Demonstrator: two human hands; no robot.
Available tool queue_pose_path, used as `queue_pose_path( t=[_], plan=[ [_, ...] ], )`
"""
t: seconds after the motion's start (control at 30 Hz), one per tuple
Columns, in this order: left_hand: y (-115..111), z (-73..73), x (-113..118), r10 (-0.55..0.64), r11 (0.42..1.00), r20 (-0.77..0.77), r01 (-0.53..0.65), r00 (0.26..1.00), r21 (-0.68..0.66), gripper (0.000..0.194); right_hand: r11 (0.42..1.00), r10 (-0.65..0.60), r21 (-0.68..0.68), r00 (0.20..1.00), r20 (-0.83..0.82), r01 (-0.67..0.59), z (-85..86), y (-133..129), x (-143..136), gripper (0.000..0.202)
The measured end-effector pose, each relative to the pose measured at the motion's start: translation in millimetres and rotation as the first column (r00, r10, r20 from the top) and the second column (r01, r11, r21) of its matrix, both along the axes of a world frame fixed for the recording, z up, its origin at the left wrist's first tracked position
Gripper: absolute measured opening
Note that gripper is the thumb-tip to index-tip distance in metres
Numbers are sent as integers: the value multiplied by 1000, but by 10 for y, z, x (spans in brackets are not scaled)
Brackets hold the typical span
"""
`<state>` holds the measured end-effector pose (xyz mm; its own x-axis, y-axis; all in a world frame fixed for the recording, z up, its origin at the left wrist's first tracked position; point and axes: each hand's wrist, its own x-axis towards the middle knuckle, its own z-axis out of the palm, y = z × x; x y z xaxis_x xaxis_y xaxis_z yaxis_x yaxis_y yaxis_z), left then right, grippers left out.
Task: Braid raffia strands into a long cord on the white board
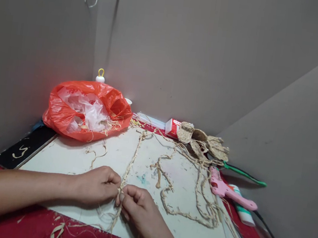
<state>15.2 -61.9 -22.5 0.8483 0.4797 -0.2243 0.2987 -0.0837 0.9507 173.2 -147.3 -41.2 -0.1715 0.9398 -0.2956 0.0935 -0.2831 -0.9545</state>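
A straw-coloured braided cord (pixel 131 160) runs from the back of the white board (pixel 83 163) down towards its front edge. Near the front middle, my left hand (pixel 99 185) pinches the cord from the left. Just right of it, my right hand (pixel 139 205) grips the same cord, the fingertips of both hands almost touching. Loose strands hang below the hands. A longer braided rope (pixel 177 212) winds in loops over the right half of the board.
An open red plastic bag (pixel 67 122) with scraps stands at the back left. On the right lie woven pieces (pixel 185 132), green-handled pliers (pixel 245 172), a pink glue gun (pixel 222 189) and a white-and-green tube (pixel 244 214). A black panel (pixel 26 148) is at left.
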Motion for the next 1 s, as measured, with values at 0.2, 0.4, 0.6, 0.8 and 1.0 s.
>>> queue_pose_path(
  t=[0.2,0.4,0.6,0.8,1.0],
  plan=[
    [41,-22,6,-68,972,53,78,996,-223,23,992,-3,128,991,134,-14,97,-27,-4,29],
    [37,-64,-9,-76,991,13,77,997,-113,33,947,-44,307,911,411,-93,105,-49,-7,27],
    [-16,-105,-9,-21,1000,-40,20,999,-23,30,928,-90,345,814,574,-141,10,-70,9,30],
    [-49,-132,-20,20,988,-48,-12,999,153,26,934,-103,336,805,584,-124,12,-84,65,32],
    [-89,-75,-22,28,954,-65,-8,997,301,23,956,-105,294,914,391,-16,58,-97,11,34]
  ],
)
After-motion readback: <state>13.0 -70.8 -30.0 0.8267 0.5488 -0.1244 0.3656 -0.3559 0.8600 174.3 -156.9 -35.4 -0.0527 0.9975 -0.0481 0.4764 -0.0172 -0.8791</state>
